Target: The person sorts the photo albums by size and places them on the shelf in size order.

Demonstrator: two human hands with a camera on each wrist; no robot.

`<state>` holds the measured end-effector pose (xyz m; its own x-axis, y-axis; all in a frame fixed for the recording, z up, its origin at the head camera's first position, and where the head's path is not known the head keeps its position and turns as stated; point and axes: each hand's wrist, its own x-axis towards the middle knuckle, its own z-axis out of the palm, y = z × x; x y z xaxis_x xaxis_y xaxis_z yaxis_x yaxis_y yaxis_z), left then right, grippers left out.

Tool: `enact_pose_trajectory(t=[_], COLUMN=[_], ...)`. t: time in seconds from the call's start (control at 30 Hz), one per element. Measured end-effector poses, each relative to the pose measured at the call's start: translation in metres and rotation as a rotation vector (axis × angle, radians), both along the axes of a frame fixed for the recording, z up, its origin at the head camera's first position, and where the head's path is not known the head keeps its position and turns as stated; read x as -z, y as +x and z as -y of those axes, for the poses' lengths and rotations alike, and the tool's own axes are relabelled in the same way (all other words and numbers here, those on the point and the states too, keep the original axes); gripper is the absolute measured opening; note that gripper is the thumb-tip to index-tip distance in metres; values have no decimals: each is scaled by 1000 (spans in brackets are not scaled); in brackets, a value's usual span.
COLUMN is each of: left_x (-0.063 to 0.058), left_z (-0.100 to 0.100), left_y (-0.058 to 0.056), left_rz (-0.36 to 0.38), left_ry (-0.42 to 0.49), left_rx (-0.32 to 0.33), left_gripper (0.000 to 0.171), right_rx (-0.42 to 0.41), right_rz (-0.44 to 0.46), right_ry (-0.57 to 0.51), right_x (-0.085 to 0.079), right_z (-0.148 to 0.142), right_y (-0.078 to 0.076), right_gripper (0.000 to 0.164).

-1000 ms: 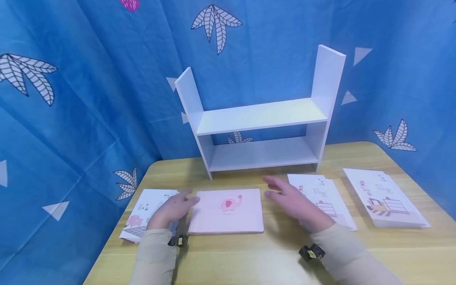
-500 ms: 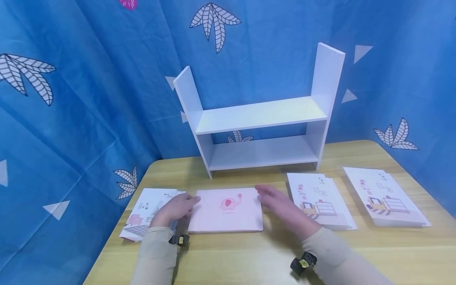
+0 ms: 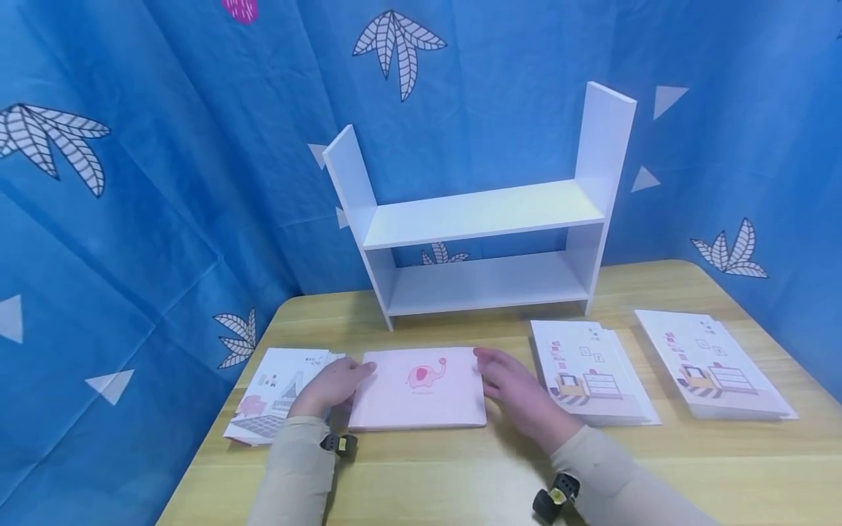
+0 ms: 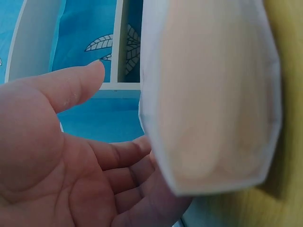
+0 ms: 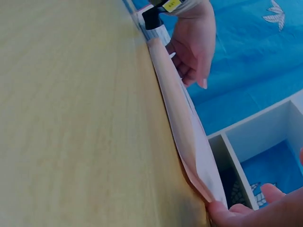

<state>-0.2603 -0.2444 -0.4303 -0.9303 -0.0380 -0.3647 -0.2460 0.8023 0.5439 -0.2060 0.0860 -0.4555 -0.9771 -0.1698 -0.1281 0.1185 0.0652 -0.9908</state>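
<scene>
A pink book (image 3: 408, 405) with a red elephant on its cover lies flat on the wooden table, between both hands. My left hand (image 3: 334, 386) is at its left edge, the thumb overlapping the upper left corner in the head view. Seen from the left wrist, that thumb (image 4: 78, 87) stands apart from the other fingers, whose tips meet the end of the book (image 4: 213, 104). My right hand (image 3: 516, 391) has its fingertips along the book's right edge. In the right wrist view, fingertips (image 5: 220, 213) touch the near end of the book (image 5: 182, 118).
A white two-tier shelf (image 3: 483, 215) stands at the back of the table (image 3: 421, 475). Left of the book lies a stack of white booklets (image 3: 266, 394). Two more white stacks lie to the right, one nearer (image 3: 582, 365) and one farther out (image 3: 713, 365). A blue curtain (image 3: 164, 183) hangs behind.
My right hand has moved left, from beside the book to its right edge. The left hand has shifted slightly right, its thumb now over the book's corner. The book has stayed in place.
</scene>
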Motion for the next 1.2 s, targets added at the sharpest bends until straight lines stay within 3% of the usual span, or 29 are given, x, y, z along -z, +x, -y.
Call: enact_pose_trajectory(t=[0.1,0.23,0.37,0.6,0.83,1.0,1.1,1.2], left_x=[0,2,8,21,30,29,27,26], left_z=[1,2,4,0,-10,-14,-16,-21], left_y=[0,-2,-5,-11,-16,-14,-14,-13], left_rz=[3,15,11,-11,-55,-64,-62,-30], left_ry=[15,38,45,201,329,331,428,636], left_rx=[-15,-35,-37,-61,62,63,88,160], left_gripper=[62,70,81,86,82,83,81,77], right_rx=[11,24,40,39,23,66,100,127], right_rz=[4,56,64,86,139,169,168,153], right_ry=[-30,-223,-316,-389,-471,-506,-495,-439], right_x=[2,4,7,11,11,12,13,13], right_z=[-2,-2,-2,0,3,4,3,1], right_y=[-1,-3,-3,-3,-1,-2,-2,-3], right_gripper=[50,51,52,59,71,76,78,78])
